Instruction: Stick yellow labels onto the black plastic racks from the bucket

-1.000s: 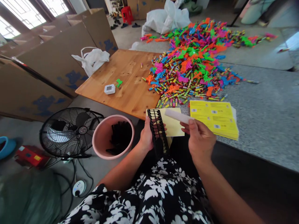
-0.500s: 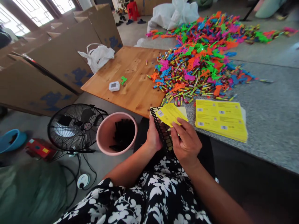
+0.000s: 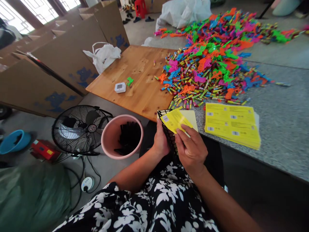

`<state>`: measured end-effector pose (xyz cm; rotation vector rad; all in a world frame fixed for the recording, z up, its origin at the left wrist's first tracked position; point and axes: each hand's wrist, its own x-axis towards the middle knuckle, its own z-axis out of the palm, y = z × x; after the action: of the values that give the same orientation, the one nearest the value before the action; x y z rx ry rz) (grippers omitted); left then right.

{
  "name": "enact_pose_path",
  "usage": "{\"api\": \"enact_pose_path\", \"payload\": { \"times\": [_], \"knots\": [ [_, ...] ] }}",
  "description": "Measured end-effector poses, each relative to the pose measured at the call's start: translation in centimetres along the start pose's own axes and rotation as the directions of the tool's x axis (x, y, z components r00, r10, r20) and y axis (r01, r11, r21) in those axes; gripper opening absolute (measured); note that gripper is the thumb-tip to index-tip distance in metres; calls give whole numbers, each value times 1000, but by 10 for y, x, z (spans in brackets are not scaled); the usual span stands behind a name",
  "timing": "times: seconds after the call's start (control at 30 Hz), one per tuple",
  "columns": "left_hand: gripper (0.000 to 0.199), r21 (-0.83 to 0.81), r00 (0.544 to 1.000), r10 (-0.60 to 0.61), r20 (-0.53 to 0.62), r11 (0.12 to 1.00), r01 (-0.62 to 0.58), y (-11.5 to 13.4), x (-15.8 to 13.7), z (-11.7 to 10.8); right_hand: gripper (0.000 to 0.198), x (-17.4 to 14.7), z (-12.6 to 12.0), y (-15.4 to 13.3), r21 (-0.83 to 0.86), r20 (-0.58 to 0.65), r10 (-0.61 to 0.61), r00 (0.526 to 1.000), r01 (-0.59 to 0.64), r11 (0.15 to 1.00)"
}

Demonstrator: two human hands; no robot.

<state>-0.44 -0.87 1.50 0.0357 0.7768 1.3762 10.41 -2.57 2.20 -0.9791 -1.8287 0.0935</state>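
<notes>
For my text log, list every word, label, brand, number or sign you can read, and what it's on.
No text is readable.
Yellow label in the right hand: barcode, fine print too small.
Stacked yellow sheets: barcodes, print too small.
White device screen: too blurred.
Fan hub badge: too small.
Red box sticker: unreadable.
Cardboard box: blue figures, no legible words.

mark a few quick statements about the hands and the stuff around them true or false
1. The left hand holds a black frame and the right hand a yellow label. True.
2. The pink bucket stands beside the fan. True.
3. The right hand is inside the pink bucket. False: it holds the yellow label.
4. The pink bucket is upside down. False: it stands upright, with black things inside.
</notes>
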Motion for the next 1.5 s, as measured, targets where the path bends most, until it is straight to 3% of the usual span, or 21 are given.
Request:
{"api": "enact_pose_path", "payload": {
  "times": [0.3, 0.47, 0.67, 0.87, 1.1, 1.2, 1.27, 1.33, 1.4, 1.43, 1.5],
  "knots": [
    [70, 14, 997, 77, -11, 997, -77, 2, -1, 3, 28, -6, 0, -2, 6, 48, 1, 999, -2, 1000],
    [73, 33, 997, 62, -52, 998, -61, 5, -3, 7, 27, -9, 2, -2, 34, 60, 8, 998, -10, 999],
    [82, 97, 999, 50, 14, 994, -51, 10, -6, 8, 26, -11, 2, -4, 55, 82, 18, 996, -23, 998],
    [88, 165, 998, 12, 54, 986, -21, 12, -2, -2, 21, -12, 0, -6, -69, 183, 37, 983, -25, 997],
    [84, 177, 993, 94, 67, 979, -104, 20, 0, -5, 21, -14, -7, -14, -156, 234, 81, 969, -45, 987],
    [83, 149, 992, 81, 93, 984, -94, 30, -2, -5, 20, -10, -11, -10, -73, 147, 178, 973, -169, 983],
    [83, 166, 989, 68, 135, 982, -90, 35, -3, -5, 33, -4, -12, -3, 37, 123, 404, 907, -411, 911],
    [84, 200, 987, 46, 156, 977, -77, 37, -4, -5, 48, 4, -12, 6, 178, 313, 604, 733, -670, 721],
    [85, 228, 989, -2, 145, 973, -32, 37, -2, -7, 51, 11, -14, 15, 273, 607, 580, 544, -828, 491],
    [86, 242, 991, -30, 130, 970, -2, 36, 0, -8, 50, 14, -14, 19, 297, 707, 518, 482, -866, 401],
    [85, 283, 993, -42, 108, 959, 10, 36, 3, -11, 49, 16, -16, 26, 313, 782, 455, 426, -900, 304]
  ]
}}
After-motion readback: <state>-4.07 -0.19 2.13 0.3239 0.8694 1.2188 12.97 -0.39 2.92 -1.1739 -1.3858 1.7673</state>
